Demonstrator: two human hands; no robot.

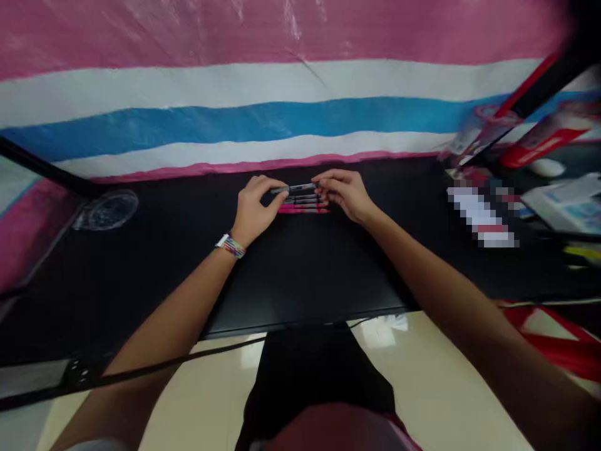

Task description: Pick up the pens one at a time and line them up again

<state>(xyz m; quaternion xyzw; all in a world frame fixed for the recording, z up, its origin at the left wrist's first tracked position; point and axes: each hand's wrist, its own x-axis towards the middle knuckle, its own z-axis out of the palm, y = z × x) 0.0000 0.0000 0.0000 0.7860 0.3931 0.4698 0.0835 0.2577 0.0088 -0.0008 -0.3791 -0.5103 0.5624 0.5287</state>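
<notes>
Several pens lie side by side on the black tabletop point(300, 269), straight ahead of me. The dark pens point(303, 200) are farther back, and the pink-red pens point(303, 210) lie closest to me. Along the far side of the row is a black-and-clear pen point(303, 187), held at both ends. My left hand point(256, 210) closes thumb and fingers on its left end. At its right end, my right hand point(345, 194) pinches with bent fingertips, which also hide the tips of some neighbouring pens.
A clear round plastic item point(110, 210) lies at the left. To the right stand a blurred clear container point(483, 131), a white mouse-like object point(547, 167) and papers point(573, 200). A striped sheet point(282, 119) hangs behind the table. A dark cable point(220, 349) runs along the front.
</notes>
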